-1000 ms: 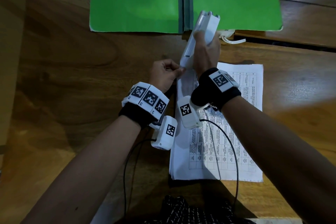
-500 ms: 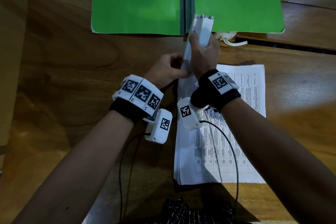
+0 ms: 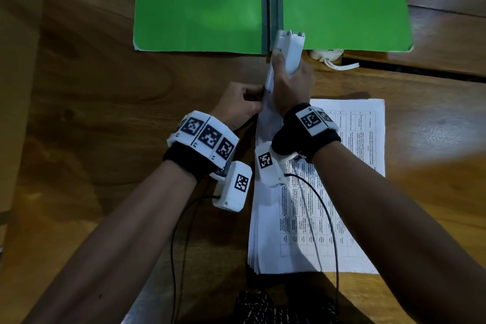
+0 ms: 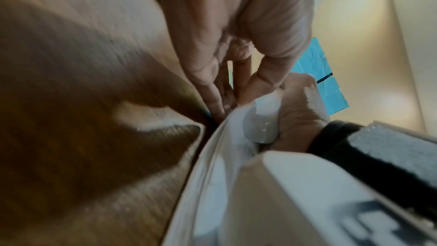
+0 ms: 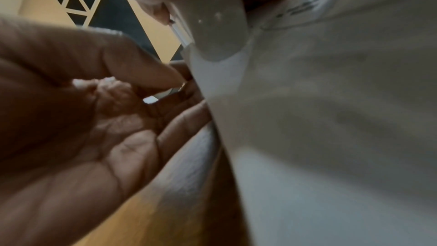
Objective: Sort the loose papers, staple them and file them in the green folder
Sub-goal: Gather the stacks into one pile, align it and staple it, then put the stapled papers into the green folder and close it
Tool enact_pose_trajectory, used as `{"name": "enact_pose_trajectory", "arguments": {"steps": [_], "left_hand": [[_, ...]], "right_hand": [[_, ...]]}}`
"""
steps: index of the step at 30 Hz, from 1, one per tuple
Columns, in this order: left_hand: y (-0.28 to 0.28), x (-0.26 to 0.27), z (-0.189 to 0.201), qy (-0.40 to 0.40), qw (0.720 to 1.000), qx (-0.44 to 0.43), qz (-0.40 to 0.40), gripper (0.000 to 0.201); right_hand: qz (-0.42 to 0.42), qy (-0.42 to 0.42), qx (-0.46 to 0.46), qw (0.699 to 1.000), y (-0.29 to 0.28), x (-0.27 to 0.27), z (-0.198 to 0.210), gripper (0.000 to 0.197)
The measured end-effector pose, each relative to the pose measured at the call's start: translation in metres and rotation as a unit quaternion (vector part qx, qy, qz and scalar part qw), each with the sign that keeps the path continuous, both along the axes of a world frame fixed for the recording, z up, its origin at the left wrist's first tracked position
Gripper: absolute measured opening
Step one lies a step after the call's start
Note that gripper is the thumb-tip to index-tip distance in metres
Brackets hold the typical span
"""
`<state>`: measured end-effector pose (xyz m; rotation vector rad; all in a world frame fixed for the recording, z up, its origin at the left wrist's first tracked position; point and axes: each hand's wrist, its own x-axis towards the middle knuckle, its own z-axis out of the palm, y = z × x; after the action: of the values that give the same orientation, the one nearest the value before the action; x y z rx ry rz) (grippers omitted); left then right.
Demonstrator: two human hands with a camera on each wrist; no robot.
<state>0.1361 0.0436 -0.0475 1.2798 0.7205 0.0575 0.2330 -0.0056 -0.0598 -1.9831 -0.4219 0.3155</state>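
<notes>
A long white plastic stapler [image 3: 288, 54] is gripped by the right hand [image 3: 290, 87] over the far-left corner of the printed white paper stack [image 3: 315, 205] — that corner is pinched by the left hand [image 3: 238, 105]. The open green folder [image 3: 200, 5] lies farther away on the wooden table [image 3: 105, 92].

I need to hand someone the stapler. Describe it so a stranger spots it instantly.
Start at the open green folder on the wooden table. Just below its spine, the right hand grips the white stapler, the only long plastic bar, over the papers.

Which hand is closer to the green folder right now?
Right. The right hand grips the stapler, whose tip overlaps the green folder; the left hand pinches the papers farther back.
</notes>
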Motion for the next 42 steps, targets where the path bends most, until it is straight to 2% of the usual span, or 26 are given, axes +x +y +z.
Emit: {"name": "enact_pose_trajectory", "arguments": {"steps": [5, 10, 14, 17, 20, 23, 27, 31, 33, 35, 36, 39, 42], "left_hand": [[0.001, 0.000, 0.000, 0.010, 1.000, -0.008, 0.006, 0.037], [0.000, -0.006, 0.005, 0.027, 0.999, -0.014, -0.026, 0.042], [-0.002, -0.006, 0.010, 0.044, 0.999, -0.015, -0.004, 0.047], [-0.002, -0.003, 0.009, 0.071, 0.997, -0.010, 0.004, 0.049], [-0.006, -0.003, 0.008, 0.114, 0.993, 0.011, -0.005, 0.044], [-0.014, -0.002, 0.008, 0.126, 0.991, 0.004, 0.041, 0.040], [-0.020, 0.007, 0.008, 0.145, 0.985, 0.020, 0.087, 0.031], [-0.025, 0.017, 0.004, 0.167, 0.979, 0.052, 0.108, 0.025], [-0.030, 0.022, 0.003, 0.172, 0.975, 0.070, 0.120, 0.012], [-0.035, 0.026, -0.001, 0.180, 0.971, 0.087, 0.133, 0.024], [-0.037, 0.029, -0.003, 0.182, 0.969, 0.092, 0.141, 0.032], [-0.045, 0.037, -0.005, 0.180, 0.964, 0.106, 0.167, 0.039], [-0.049, 0.044, -0.005, 0.187, 0.960, 0.115, 0.171, 0.035]], "right_hand": [[0.016, -0.014, -0.038, 0.999, 0.002, 0.002, 0.002, 0.028], [0.052, 0.019, -0.053, 0.997, -0.001, 0.002, 0.006, 0.029], [0.052, 0.085, -0.044, 0.994, -0.006, 0.004, 0.014, 0.037], [0.021, 0.126, 0.000, 0.992, -0.009, 0.004, 0.019, 0.024], [-0.039, 0.165, 0.039, 0.985, -0.012, 0.006, 0.027, 0.029], [-0.079, 0.176, 0.077, 0.978, -0.018, 0.014, 0.039, 0.033], [-0.122, 0.219, 0.103, 0.963, -0.039, 0.034, 0.050, 0.023], [-0.155, 0.249, 0.083, 0.952, -0.074, 0.069, 0.061, 0.035], [-0.189, 0.257, 0.080, 0.944, -0.092, 0.086, 0.068, 0.050], [-0.233, 0.221, 0.060, 0.945, -0.110, 0.105, 0.070, 0.071], [-0.248, 0.198, 0.041, 0.947, -0.119, 0.116, 0.070, 0.074], [-0.246, 0.151, -0.061, 0.955, -0.142, 0.141, 0.072, 0.061], [-0.240, 0.095, -0.209, 0.943, -0.158, 0.166, 0.062, 0.045]]}}
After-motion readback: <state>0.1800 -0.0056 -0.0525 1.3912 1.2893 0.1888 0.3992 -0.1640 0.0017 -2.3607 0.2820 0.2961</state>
